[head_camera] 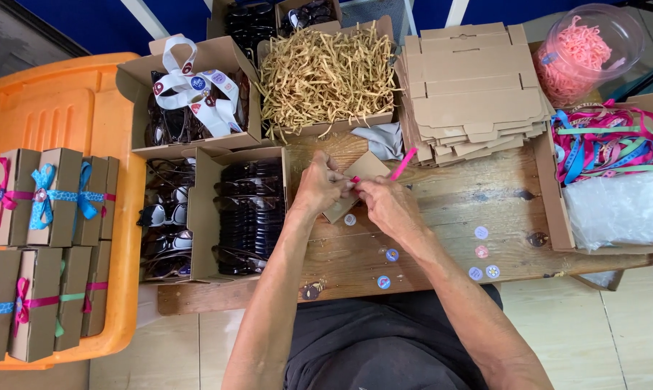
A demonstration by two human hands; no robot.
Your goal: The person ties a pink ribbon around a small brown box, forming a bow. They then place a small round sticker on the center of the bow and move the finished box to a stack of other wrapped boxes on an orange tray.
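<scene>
Both hands meet over the wooden surface [442, 217]: left hand [319, 186] and right hand [385, 204] each pinch a pink ribbon [403, 165] against a small brown cardboard box [355, 182], fingers closed on the ribbon. Box sits between the two hands, tilted, one corner on the surface; free ribbon end sticks up just beyond the right hand. Round stickers [483, 253] lie scattered on the surface near the right forearm. Just left of the left hand: open carton of dark sunglasses [250, 217]. Beyond the hands: carton of tan paper shred [326, 72]; beyond the right hand, stack of flat cardboard blanks [471, 87]. Far right of the right hand: tangle of coloured ribbons [604, 141]. Far left of the left hand: orange tray [66, 108] holding ribbon-tied finished boxes [48, 195].
</scene>
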